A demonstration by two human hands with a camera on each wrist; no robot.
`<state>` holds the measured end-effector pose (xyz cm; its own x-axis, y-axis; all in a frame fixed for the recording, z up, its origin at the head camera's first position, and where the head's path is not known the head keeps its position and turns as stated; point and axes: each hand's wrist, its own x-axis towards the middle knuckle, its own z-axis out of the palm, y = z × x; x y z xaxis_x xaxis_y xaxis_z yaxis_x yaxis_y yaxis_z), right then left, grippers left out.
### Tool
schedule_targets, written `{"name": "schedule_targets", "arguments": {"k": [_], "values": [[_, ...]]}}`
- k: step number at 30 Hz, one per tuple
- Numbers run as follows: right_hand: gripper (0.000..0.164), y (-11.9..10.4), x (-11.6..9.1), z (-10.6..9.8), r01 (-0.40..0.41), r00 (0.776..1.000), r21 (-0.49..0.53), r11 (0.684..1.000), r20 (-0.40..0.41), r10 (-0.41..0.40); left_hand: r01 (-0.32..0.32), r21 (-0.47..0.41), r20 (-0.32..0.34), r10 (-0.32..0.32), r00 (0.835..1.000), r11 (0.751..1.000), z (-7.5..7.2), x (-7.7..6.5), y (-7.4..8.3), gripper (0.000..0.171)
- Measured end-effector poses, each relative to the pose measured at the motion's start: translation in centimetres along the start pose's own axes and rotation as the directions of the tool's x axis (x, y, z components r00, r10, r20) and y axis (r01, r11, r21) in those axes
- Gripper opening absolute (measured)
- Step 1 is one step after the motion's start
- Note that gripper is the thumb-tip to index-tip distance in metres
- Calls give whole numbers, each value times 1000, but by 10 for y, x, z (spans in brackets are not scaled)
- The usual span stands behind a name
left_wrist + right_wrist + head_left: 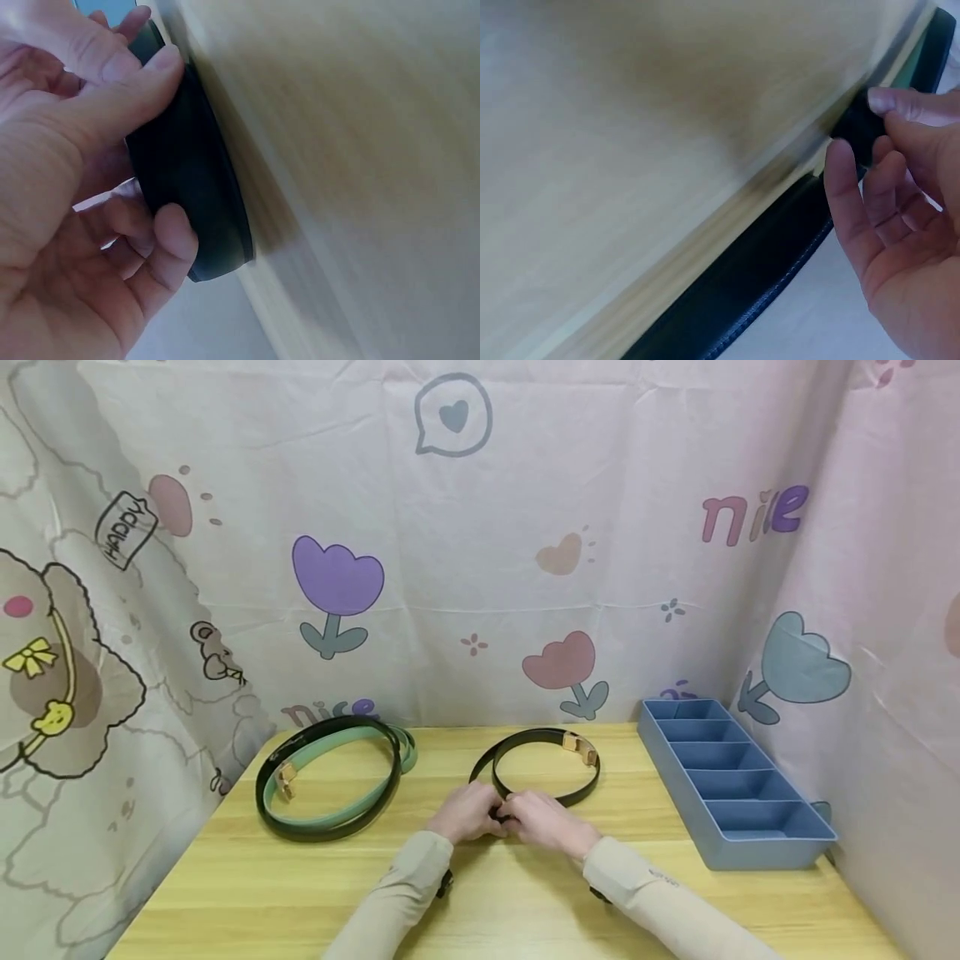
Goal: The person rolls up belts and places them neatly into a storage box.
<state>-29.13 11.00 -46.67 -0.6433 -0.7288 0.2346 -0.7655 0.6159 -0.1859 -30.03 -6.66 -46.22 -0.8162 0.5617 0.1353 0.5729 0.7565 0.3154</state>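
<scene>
Left hand and right hand pinched black belt, gold buckle beyond their fingers. Coiling seemed in hand, contact partly hidden; next move likely needed steady pinch.

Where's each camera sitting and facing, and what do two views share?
Head: on the head, facing forward and down at the table, black belt and blue tray; sleeves, left hand and right hand show.
Left wrist: worn there, facing the black belt; left hand and part of right hand show.
Right wrist: worn there, facing the black belt; right hand shows.
Wrist views share black belt and table.
</scene>
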Motion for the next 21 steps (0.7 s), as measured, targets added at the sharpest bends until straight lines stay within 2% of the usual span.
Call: {"name": "schedule_targets", "arguments": {"k": [4,8,10,13,16,21], "values": [[10,3,1,1,26,999,18,999,-20,-26,-55,22,14,55,998,998,0,-2,-2,17],[11,8,0,-1,43,999,45,998,-27,-42,-126,83,75,120,990,989,-3,-2,-3,18],[12,10,-1,-2,37,999,52,998,-25,-36,-140,86,97,131,987,986,-6,-1,-3,18],[12,11,-2,-2,39,999,39,998,-19,-38,-128,62,110,121,987,990,-9,0,-2,18],[11,9,-2,0,49,999,-3,999,-20,-50,-86,53,109,80,991,995,-8,0,-2,19],[11,-2,-2,0,1,1000,-34,999,-20,-2,-11,59,65,7,998,998,-4,1,-2,19]]}}
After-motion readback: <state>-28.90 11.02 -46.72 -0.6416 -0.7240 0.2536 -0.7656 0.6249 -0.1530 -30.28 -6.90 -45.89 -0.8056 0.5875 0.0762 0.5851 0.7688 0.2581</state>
